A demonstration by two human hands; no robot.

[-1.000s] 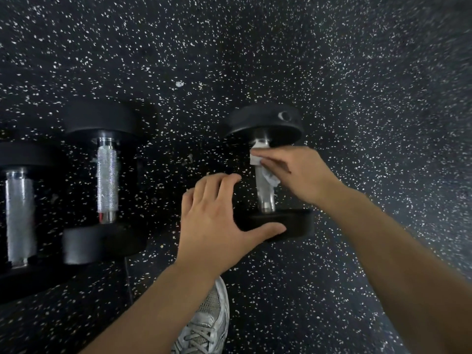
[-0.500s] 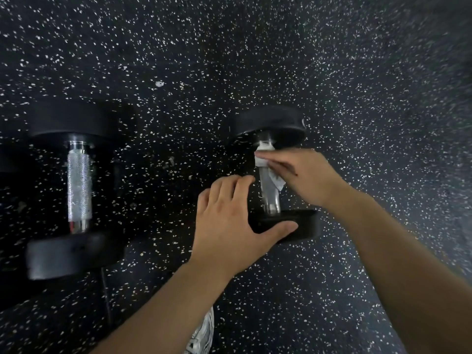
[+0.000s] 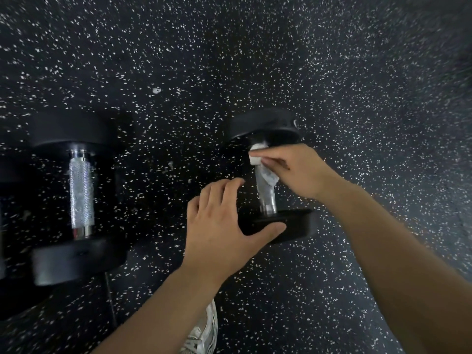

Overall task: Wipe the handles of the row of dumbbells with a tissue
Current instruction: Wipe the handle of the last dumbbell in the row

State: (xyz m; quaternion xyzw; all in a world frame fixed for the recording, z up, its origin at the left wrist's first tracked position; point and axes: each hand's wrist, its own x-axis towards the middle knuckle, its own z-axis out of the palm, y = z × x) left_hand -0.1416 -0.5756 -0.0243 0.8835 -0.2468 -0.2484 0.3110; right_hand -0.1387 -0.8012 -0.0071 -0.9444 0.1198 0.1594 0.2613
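Observation:
A small black dumbbell [image 3: 265, 123] with a silver handle [image 3: 267, 200] lies on the speckled floor at centre. My right hand [image 3: 293, 169] pinches a white tissue [image 3: 258, 159] wrapped around the far end of that handle, close to the far weight. My left hand [image 3: 224, 226] rests on the near weight [image 3: 293, 223], thumb across its rim, fingers spread beside the handle. A larger dumbbell [image 3: 76, 256] with a knurled silver handle [image 3: 80, 192] lies to the left, untouched.
Black rubber floor [image 3: 357, 98] with white flecks fills the view. A third dumbbell's dark edge [image 3: 7, 169] shows at the far left. A white sneaker [image 3: 204, 333] stands at the bottom centre, below my left forearm. A floor seam [image 3: 109, 297] runs near the larger dumbbell.
My right hand has slid the tissue a little up the handle toward the far weight. The view shifted slightly; my left hand stays on the near weight.

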